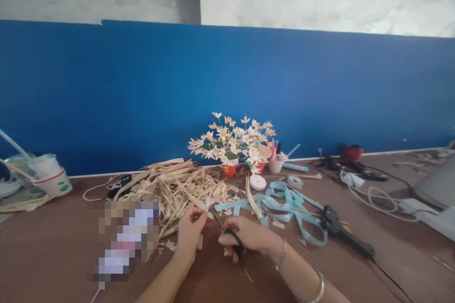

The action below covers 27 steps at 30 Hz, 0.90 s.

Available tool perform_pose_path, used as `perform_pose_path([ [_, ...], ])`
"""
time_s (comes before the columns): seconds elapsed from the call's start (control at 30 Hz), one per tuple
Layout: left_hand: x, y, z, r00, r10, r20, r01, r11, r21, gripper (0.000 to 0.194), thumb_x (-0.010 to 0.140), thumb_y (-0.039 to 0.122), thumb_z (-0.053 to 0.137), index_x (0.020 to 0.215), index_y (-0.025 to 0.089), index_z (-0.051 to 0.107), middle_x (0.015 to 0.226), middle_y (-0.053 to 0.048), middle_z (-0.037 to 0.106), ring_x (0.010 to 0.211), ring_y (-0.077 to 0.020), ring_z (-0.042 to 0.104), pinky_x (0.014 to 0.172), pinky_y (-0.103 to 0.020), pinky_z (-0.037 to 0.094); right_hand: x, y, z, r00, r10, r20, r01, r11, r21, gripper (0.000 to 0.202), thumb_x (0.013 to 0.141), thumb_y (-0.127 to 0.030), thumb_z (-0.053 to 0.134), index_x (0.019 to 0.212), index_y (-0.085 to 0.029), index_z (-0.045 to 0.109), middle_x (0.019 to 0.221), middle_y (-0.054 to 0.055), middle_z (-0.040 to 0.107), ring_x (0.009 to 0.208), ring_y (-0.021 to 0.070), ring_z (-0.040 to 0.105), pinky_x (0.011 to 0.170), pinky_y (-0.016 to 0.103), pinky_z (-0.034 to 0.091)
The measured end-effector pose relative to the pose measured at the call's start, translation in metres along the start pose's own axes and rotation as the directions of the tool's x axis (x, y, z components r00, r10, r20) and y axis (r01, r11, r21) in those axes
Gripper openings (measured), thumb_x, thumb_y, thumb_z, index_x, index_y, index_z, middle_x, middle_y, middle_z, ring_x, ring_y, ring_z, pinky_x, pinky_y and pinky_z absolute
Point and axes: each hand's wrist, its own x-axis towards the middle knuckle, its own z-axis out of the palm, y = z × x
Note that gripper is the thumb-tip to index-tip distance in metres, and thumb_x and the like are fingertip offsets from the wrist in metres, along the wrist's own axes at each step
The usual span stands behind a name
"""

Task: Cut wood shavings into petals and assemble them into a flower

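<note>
My right hand (249, 236) grips black-handled scissors (227, 231), with the blades pointing up and left toward my left hand. My left hand (190, 231) pinches a small pale straw strip (205, 204) right at the blade tips. Both hands hover low over the brown table (53, 255), at the near edge of a heap of dried straw leaves (174, 187). Small straw offcuts (170, 245) lie under and around the hands.
Straw flowers (232, 141) in red cups stand by the blue wall panel. Light blue ribbon (284, 201), tape rolls (258, 182), a black glue gun (346, 233) with its cord, and cables (369, 184) lie to the right. A white cup (53, 177) sits far left.
</note>
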Motion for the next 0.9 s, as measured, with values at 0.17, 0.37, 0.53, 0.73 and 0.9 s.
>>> perform_pose_path([
  [0.17,-0.0008,0.001,0.0009,1.0,-0.015,-0.003,0.015,1.0,-0.002,0.02,0.057,0.031,0.068,0.062,0.015,0.057,0.055,0.0,0.064,0.054,-0.0158,0.062,0.055,-0.026,0.051,0.0005,-0.0011,0.0015,1.0,-0.003,-0.005,0.003,1.0,-0.005,0.041,0.065,-0.052,0.065,0.075,-0.016,0.049,0.054,-0.004,0.059,0.036,0.0053,0.051,0.033,0.013,0.027],
  [0.37,-0.0024,0.0037,0.0017,1.0,-0.01,-0.008,0.01,1.0,-0.021,0.022,0.054,0.031,0.07,0.061,0.015,0.058,0.054,0.0,0.063,0.053,-0.0156,0.061,0.054,-0.026,0.051,0.0044,0.003,0.0021,1.0,-0.002,-0.012,0.002,1.0,0.0,0.04,0.066,-0.051,0.065,0.078,-0.016,0.049,0.054,-0.004,0.059,0.036,0.0056,0.052,0.034,0.013,0.028],
  [0.53,-0.0007,0.0015,0.0014,1.0,-0.019,0.007,0.019,0.999,-0.042,0.021,0.054,0.031,0.07,0.061,0.015,0.057,0.054,0.0,0.064,0.054,-0.0152,0.062,0.056,-0.026,0.052,0.006,0.0046,0.0018,0.999,-0.015,-0.029,0.015,1.0,-0.005,0.039,0.066,-0.05,0.064,0.077,-0.016,0.049,0.052,-0.005,0.058,0.035,0.0052,0.05,0.034,0.013,0.026],
  [0.73,-0.0017,0.0024,0.002,0.999,-0.034,0.003,0.034,0.999,-0.035,0.021,0.056,0.031,0.069,0.062,0.015,0.056,0.054,0.0,0.065,0.053,-0.0146,0.062,0.055,-0.025,0.051,0.0053,0.0036,0.0021,0.999,-0.019,-0.03,0.019,1.0,0.005,0.039,0.066,-0.051,0.064,0.075,-0.016,0.048,0.051,-0.004,0.059,0.036,0.0057,0.051,0.034,0.014,0.026],
  [0.9,-0.002,0.0024,0.0017,0.999,-0.033,0.011,0.034,0.998,-0.06,0.021,0.056,0.03,0.07,0.063,0.015,0.056,0.054,-0.001,0.065,0.054,-0.0153,0.063,0.057,-0.026,0.052,0.0045,0.0018,0.0028,0.999,-0.024,-0.037,0.025,1.0,0.007,0.039,0.066,-0.051,0.064,0.074,-0.017,0.047,0.05,-0.005,0.057,0.037,0.0061,0.052,0.033,0.013,0.025],
])
